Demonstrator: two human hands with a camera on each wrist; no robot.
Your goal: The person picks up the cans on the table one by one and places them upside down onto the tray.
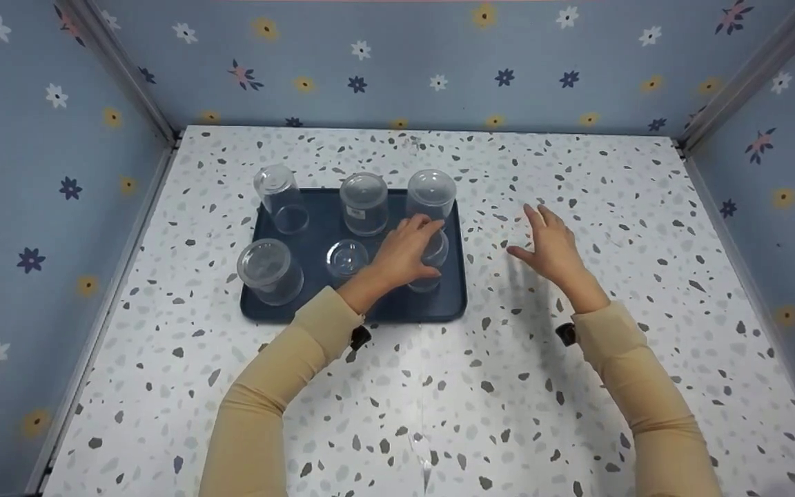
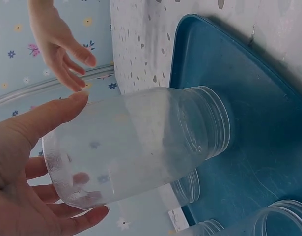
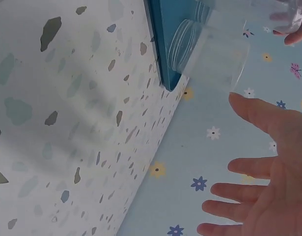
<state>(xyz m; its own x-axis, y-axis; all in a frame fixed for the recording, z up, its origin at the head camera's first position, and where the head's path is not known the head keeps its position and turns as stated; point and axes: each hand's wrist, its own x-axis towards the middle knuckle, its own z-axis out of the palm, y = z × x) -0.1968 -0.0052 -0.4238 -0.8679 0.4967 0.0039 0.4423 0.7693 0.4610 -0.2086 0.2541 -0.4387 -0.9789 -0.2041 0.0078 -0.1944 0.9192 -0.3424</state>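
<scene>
A clear plastic jar (image 2: 131, 142) stands upside down at the front right of the dark blue tray (image 1: 439, 308), its threaded neck toward the tray. My left hand (image 1: 401, 254) grips this jar around its upturned base, thumb on one side and fingers on the other. Whether the neck touches the tray I cannot tell. Over the table to the right of the tray, my right hand (image 1: 555, 252) is held up with fingers spread and nothing in it. Behind the gripped jar is another upturned jar (image 3: 217, 56), at the tray's back right.
More clear containers share the tray: a tall narrow one (image 1: 287, 203) at back left, a jar with a small label (image 1: 364, 207) at back middle, a wide jar (image 1: 272, 276) at front left and a smaller one (image 1: 347, 257) at front middle. Flowered panels (image 1: 425, 62) border the speckled table (image 1: 494, 428).
</scene>
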